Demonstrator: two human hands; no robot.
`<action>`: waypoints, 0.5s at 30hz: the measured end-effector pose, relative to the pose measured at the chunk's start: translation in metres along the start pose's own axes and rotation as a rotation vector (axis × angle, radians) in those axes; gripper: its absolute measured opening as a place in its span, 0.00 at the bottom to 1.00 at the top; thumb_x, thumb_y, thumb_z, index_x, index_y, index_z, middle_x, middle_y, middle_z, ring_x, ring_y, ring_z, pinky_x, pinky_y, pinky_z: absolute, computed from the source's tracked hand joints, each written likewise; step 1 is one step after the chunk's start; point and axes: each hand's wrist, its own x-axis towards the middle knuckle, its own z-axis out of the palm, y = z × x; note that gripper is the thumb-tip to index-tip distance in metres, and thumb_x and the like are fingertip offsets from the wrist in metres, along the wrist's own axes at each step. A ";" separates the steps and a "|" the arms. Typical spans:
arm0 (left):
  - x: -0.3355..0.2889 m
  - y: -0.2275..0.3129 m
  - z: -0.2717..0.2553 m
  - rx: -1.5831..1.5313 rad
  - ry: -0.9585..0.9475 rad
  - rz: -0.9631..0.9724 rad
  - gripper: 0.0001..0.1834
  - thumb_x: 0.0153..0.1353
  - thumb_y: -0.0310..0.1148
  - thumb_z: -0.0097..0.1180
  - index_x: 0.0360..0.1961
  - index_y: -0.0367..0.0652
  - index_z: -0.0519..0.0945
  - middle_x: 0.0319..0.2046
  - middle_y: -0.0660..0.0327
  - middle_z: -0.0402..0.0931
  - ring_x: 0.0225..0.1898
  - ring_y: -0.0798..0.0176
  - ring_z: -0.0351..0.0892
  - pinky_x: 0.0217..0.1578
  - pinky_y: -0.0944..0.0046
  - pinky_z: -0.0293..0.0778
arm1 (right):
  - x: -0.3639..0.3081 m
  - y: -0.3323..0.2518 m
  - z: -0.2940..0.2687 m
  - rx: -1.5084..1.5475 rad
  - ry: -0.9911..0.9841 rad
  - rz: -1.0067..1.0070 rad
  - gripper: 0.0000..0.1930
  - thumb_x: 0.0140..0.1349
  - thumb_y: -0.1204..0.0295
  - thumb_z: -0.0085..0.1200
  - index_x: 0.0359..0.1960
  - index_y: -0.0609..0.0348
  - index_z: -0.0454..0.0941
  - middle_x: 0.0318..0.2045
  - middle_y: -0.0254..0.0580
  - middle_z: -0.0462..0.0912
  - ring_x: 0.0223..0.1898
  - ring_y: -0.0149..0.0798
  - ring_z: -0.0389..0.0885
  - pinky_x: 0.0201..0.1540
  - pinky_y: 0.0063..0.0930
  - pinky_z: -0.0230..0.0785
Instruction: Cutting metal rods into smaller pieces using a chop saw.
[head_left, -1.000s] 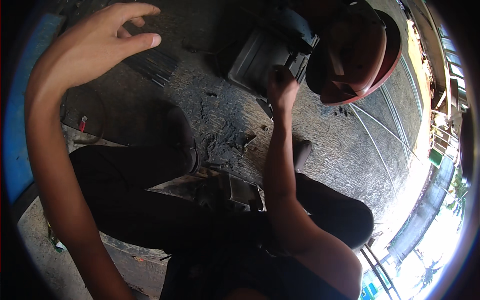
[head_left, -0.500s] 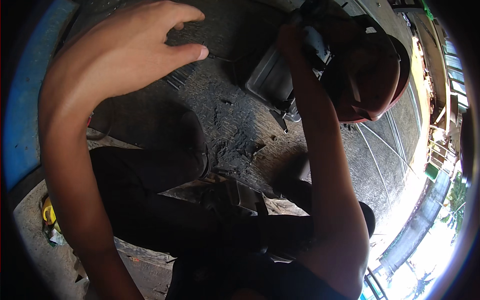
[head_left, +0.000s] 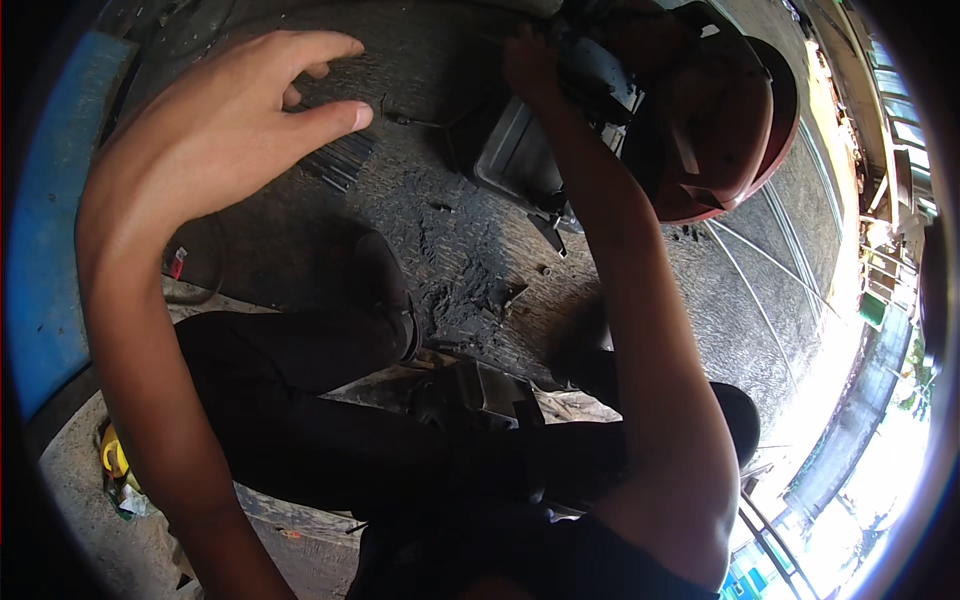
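My left hand (head_left: pixel 235 115) hovers at the upper left, thumb and fingers apart, with nothing between them. Below its thumb lies a bundle of thin dark rods (head_left: pixel 342 165) on the ground. My right arm stretches away to the far middle. There my right hand (head_left: pixel 530 65) is in shadow beside a dark machine or case (head_left: pixel 600 70); its fingers are too dark to read. Nearer than that hand is a black box-like tray or lid (head_left: pixel 520 150). A red rounded shell with a brim (head_left: pixel 740 150), like a hard hat, is right of my right forearm.
Dark grit and small scraps (head_left: pixel 455 270) litter the worn ground between my legs. A blocky dark object (head_left: pixel 490 395) sits between my knees. A blue panel (head_left: pixel 50 220) stands at the left. Pale lines or cables (head_left: pixel 765 255) cross the ground at right. Something yellow (head_left: pixel 115 455) lies lower left.
My right hand has shifted left, out past the black tray's edge. My left hand appears further left and a little lower, still open. The whole view has shifted slightly.
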 end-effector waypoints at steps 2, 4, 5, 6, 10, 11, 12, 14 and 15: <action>0.004 0.007 -0.002 0.003 -0.017 0.002 0.28 0.61 0.49 0.59 0.61 0.51 0.73 0.54 0.50 0.74 0.51 0.55 0.78 0.44 0.59 0.77 | 0.008 0.012 0.000 -0.011 0.018 0.048 0.10 0.60 0.68 0.46 0.32 0.58 0.79 0.42 0.53 0.75 0.43 0.55 0.78 0.43 0.55 0.72; 0.006 0.009 -0.003 0.004 -0.036 -0.001 0.29 0.61 0.49 0.59 0.61 0.51 0.73 0.54 0.49 0.74 0.51 0.55 0.78 0.44 0.59 0.77 | 0.019 0.027 0.001 -0.019 0.033 0.090 0.09 0.59 0.69 0.46 0.33 0.58 0.78 0.43 0.53 0.75 0.43 0.54 0.79 0.42 0.52 0.74; 0.007 0.010 -0.002 0.001 -0.033 0.009 0.28 0.61 0.49 0.59 0.61 0.51 0.73 0.54 0.49 0.74 0.51 0.55 0.78 0.44 0.59 0.77 | 0.025 0.036 -0.002 0.189 -0.141 0.204 0.22 0.62 0.59 0.48 0.54 0.50 0.58 0.56 0.51 0.66 0.49 0.61 0.76 0.50 0.52 0.71; 0.008 0.010 -0.001 -0.004 -0.030 0.020 0.28 0.61 0.49 0.59 0.61 0.51 0.73 0.54 0.49 0.74 0.51 0.55 0.78 0.44 0.59 0.77 | 0.029 0.043 -0.004 0.396 -0.316 0.316 0.43 0.64 0.50 0.49 0.74 0.41 0.38 0.69 0.48 0.56 0.56 0.69 0.72 0.57 0.51 0.68; 0.006 0.010 -0.003 0.025 -0.025 0.000 0.28 0.61 0.49 0.59 0.61 0.51 0.73 0.54 0.49 0.74 0.51 0.55 0.78 0.44 0.59 0.77 | 0.029 0.000 -0.018 0.278 -0.285 0.094 0.40 0.65 0.56 0.47 0.74 0.46 0.41 0.60 0.58 0.68 0.51 0.69 0.75 0.54 0.54 0.69; 0.011 0.016 -0.001 0.000 -0.026 0.026 0.28 0.61 0.49 0.59 0.61 0.51 0.73 0.54 0.49 0.74 0.51 0.55 0.77 0.45 0.59 0.77 | 0.022 0.004 -0.004 0.276 0.008 -0.158 0.21 0.63 0.64 0.47 0.56 0.52 0.59 0.52 0.57 0.72 0.46 0.61 0.78 0.47 0.50 0.73; 0.016 0.019 0.001 -0.021 -0.030 0.047 0.29 0.61 0.49 0.59 0.61 0.51 0.73 0.54 0.50 0.74 0.51 0.55 0.77 0.45 0.59 0.77 | 0.018 0.002 0.006 0.273 0.297 -0.417 0.09 0.61 0.72 0.46 0.38 0.59 0.77 0.45 0.56 0.75 0.40 0.52 0.81 0.40 0.45 0.78; 0.010 0.010 0.000 0.007 -0.039 0.010 0.29 0.61 0.49 0.59 0.61 0.51 0.73 0.54 0.50 0.74 0.51 0.55 0.77 0.45 0.58 0.76 | 0.005 -0.075 -0.012 0.362 -0.076 -0.426 0.10 0.64 0.72 0.45 0.44 0.61 0.72 0.42 0.58 0.76 0.39 0.53 0.82 0.40 0.41 0.79; 0.006 0.009 -0.003 0.017 -0.035 0.003 0.29 0.62 0.49 0.58 0.61 0.51 0.73 0.54 0.50 0.75 0.52 0.55 0.77 0.46 0.58 0.76 | -0.007 -0.106 -0.024 0.475 -0.244 -0.388 0.11 0.65 0.71 0.44 0.47 0.61 0.69 0.41 0.59 0.77 0.39 0.55 0.82 0.40 0.42 0.79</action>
